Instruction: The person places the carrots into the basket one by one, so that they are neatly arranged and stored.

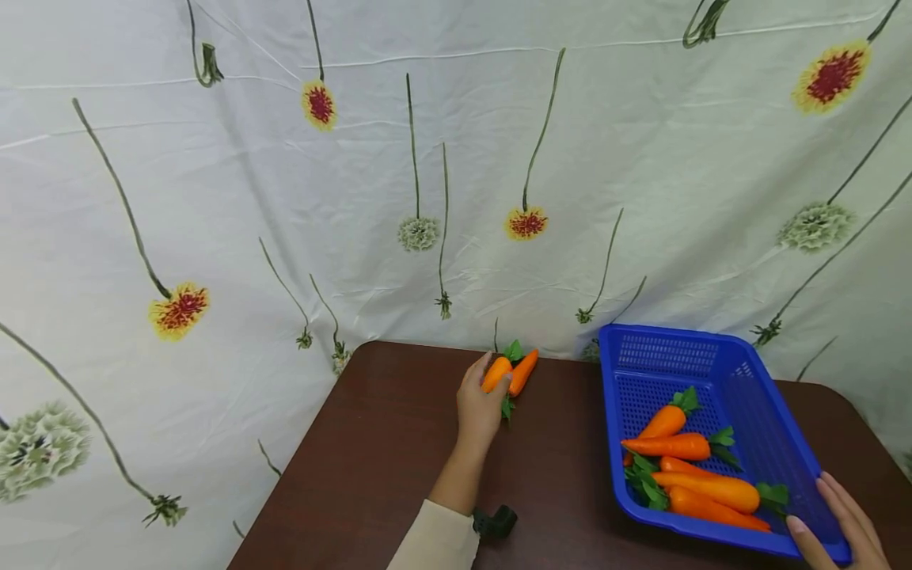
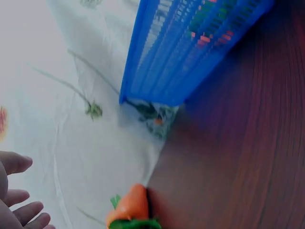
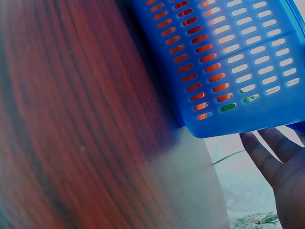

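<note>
My left hand [image 1: 480, 404] reaches to the back edge of the table, its thumb and fingers spread on either side of an orange carrot [image 1: 497, 374]. The left wrist view shows the hand's fingers [image 2: 29, 212] extended, apart from the carrots [image 2: 131, 207]. Another carrot [image 1: 524, 372] with green leaves lies right beside the first. My right hand [image 1: 851, 526] rests at the near right corner of a blue plastic basket [image 1: 787, 427], thumb and fingers straight against the rim. In the right wrist view, its fingertips [image 3: 248, 138] meet the basket's rim.
Several orange carrots [image 1: 701, 487] with green tops lie in the near part of the basket. The basket stands on the right of the dark brown table [image 1: 399, 443]. Behind the table hangs a white flowered cloth [image 1: 356, 174]. A black wrist device [image 1: 496, 522] sits by the left sleeve.
</note>
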{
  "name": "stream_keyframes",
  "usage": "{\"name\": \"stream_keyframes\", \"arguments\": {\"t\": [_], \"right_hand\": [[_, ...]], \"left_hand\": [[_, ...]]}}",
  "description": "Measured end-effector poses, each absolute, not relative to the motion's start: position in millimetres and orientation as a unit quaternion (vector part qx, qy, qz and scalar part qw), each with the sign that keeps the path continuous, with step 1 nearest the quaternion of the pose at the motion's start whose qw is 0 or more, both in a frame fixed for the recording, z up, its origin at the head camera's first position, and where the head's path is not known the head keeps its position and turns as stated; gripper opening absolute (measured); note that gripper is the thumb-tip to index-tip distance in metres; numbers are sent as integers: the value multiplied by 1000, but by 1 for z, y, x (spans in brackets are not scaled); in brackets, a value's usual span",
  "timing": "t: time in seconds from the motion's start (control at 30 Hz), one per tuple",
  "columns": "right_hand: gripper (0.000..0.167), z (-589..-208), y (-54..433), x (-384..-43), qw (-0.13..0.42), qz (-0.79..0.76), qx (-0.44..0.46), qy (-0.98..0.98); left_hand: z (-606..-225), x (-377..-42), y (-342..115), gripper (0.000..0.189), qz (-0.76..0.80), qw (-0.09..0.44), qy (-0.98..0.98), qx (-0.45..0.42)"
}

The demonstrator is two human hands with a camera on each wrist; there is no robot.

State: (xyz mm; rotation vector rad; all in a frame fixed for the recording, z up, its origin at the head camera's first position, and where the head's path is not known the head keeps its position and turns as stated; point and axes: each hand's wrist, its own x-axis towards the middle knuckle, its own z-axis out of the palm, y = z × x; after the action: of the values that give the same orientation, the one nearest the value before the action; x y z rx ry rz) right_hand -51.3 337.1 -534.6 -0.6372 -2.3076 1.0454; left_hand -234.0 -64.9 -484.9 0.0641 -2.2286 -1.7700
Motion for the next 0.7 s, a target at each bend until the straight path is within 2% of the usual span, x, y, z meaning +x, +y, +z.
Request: {"name": "stream_keyframes", "arguments": {"t": [0.1,0.23,0.5,0.7], "right_hand": [[68,-536,338,-52,264,383,-233,-854],[68,-538,340,-52,266,376,-225,-859],[69,-539,341,-52,258,376,-228,-860],[71,-538,343,-52,225,375,-236,-868]], "left_hand": [[-493,-241,-74,50,-608,162,-776,46],[-504,-247,-83,52,-606,156,-777,71],[-520,-254,-98,49,-617,122,-770,106],[-527,-255,-106,51,-608,74,-782,112]]}}
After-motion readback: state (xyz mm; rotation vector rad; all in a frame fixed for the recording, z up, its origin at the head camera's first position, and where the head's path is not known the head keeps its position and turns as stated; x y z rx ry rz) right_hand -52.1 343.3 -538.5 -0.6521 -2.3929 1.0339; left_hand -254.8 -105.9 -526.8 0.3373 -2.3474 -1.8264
